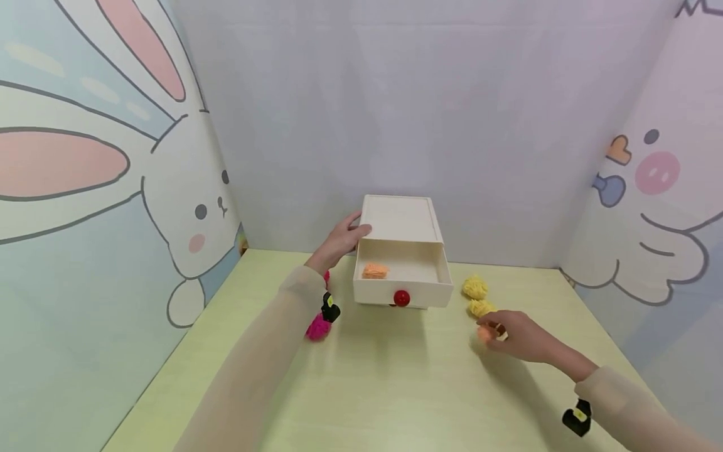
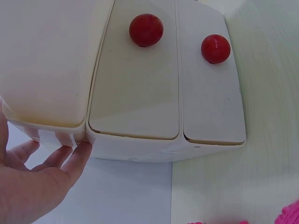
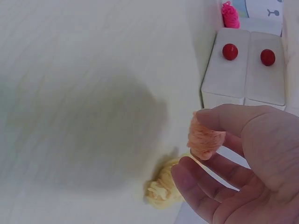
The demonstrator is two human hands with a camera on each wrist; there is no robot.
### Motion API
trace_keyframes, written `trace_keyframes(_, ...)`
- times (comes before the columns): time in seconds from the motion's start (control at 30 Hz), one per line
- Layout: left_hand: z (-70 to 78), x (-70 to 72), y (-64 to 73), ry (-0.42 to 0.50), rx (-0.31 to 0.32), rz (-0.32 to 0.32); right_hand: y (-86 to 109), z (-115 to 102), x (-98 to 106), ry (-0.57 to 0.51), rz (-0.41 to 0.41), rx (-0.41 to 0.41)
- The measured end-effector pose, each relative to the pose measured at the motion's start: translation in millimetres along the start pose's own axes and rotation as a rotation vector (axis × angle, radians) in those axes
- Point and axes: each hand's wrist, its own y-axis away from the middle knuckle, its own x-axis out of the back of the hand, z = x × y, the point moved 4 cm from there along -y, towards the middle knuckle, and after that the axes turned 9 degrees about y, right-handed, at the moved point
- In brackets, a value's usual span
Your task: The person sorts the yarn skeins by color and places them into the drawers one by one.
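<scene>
A small white drawer cabinet [image 1: 402, 218] stands near the back wall, its top drawer [image 1: 440, 270] pulled out. One orange yarn bundle [image 1: 375, 270] lies in the drawer's left part. My left hand [image 1: 341, 237] rests against the cabinet's left side, thumb over the top edge; in the left wrist view its fingertips touch the side wall. Right of the cabinet, my right hand [image 1: 522, 336] pinches another orange yarn bundle [image 3: 204, 138] between thumb and fingers, above the table. Near that hand lie two yellow yarn bundles [image 1: 475, 287], one partly covered by the fingers in the head view.
Pink yarn bundles [image 1: 319, 328] lie left of the cabinet, partly behind my left arm. Two lower drawers with red knobs [image 2: 216, 49] are closed. Curtain-like walls with cartoon animals [image 1: 186, 207] enclose the pale table [image 1: 361, 389] on the left, back and right.
</scene>
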Motion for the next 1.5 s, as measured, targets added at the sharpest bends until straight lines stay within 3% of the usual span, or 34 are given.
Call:
trace_keyframes(0.4, 0.5, 0.3, -1.4, -0.003, -0.015, -0.017, -23.3, -19, 70, 0.090, -0.007, -0.007)
trace_keyframes(0.8, 1.3, 2.4, 1.9, -0.006, -0.012, -0.013, -71.9, -58, 124, 0.153, 0.029, 0.062)
trace_keyframes(1.1, 2.0, -1.4, 3.6, -0.004, -0.028, -0.032, -104.5, -84, 130, 0.191, 0.056, 0.124)
trace_keyframes(1.3, 1.0, -1.1, 3.3, 0.006, -0.025, -0.029, -127.4, -102, 124, 0.171, 0.072, 0.188)
trace_keyframes(1.5, 2.1, -0.9, 4.5, 0.006, -0.024, -0.029, -145.7, -109, 110, 0.168, 0.023, 0.204)
